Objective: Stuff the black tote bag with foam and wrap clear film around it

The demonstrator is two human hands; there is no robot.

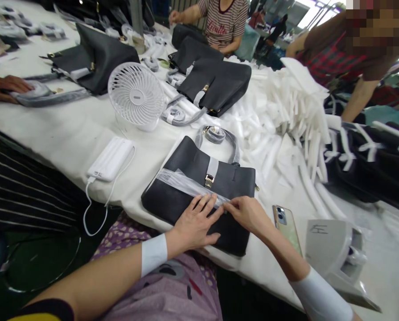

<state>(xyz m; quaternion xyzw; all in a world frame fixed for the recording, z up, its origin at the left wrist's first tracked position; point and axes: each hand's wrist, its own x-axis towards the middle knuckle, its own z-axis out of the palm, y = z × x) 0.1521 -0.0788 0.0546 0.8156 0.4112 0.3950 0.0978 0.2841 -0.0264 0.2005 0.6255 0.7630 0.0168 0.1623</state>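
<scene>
A black handbag (pixel 175 196) lies flat on the white-covered table in front of me, its wrapped strap pointing away. A strip of clear plastic film (pixel 182 180) runs slantwise across its front, below the gold clasp (pixel 209 180). My left hand (pixel 197 223) rests on the bag with fingers spread, fingertips on the film. Beside it, my right hand (pixel 248 215) pinches the film's right end between thumb and forefinger. A bundle of wrapped strap (pixel 215 134) sits just beyond the bag.
A white fan (pixel 136 96) and a power bank (pixel 110 158) with its cable stand to the left. On the right are a phone (pixel 288 227), a tape dispenser (pixel 333 249) and a heap of white padding (pixel 279 102). More black bags (pixel 215 84) lie beyond; co-workers surround the table.
</scene>
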